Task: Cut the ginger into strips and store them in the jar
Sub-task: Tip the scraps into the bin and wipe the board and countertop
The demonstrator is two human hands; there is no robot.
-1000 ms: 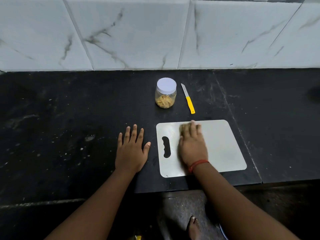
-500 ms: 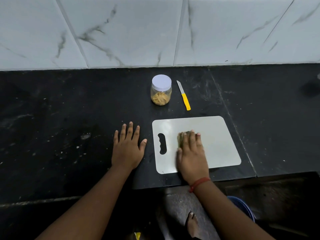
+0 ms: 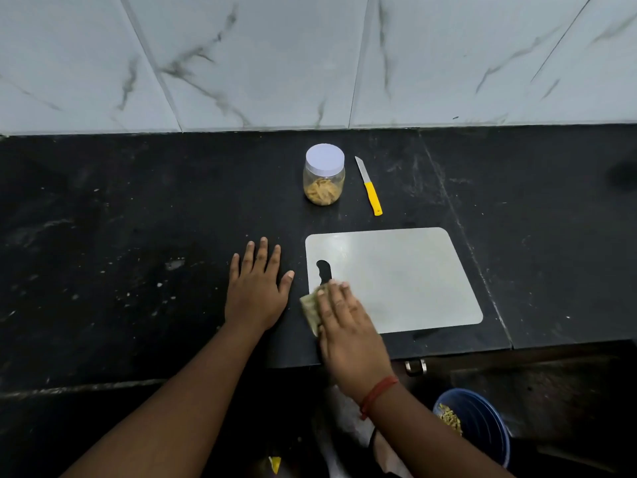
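A clear jar (image 3: pixel 324 182) with a white lid stands closed at the back of the black counter, with yellow ginger strips inside. To its right lies a knife (image 3: pixel 369 190) with a yellow handle. The white cutting board (image 3: pixel 406 277) lies bare near the counter's front edge. My right hand (image 3: pixel 344 319) presses a small yellowish cloth (image 3: pixel 310 307) flat on the board's near left corner, by the handle slot. My left hand (image 3: pixel 256 288) rests flat on the counter, fingers spread, just left of the board.
A marbled tile wall (image 3: pixel 310 60) rises behind the counter. Below the counter's front edge at the right sits a blue bin (image 3: pixel 482 426) with yellowish scraps in it. A metal latch (image 3: pixel 415 366) shows under the counter edge.
My right hand has slid the cloth from the board's far middle toward me and left, down to the near left corner. My left hand has stayed in place.
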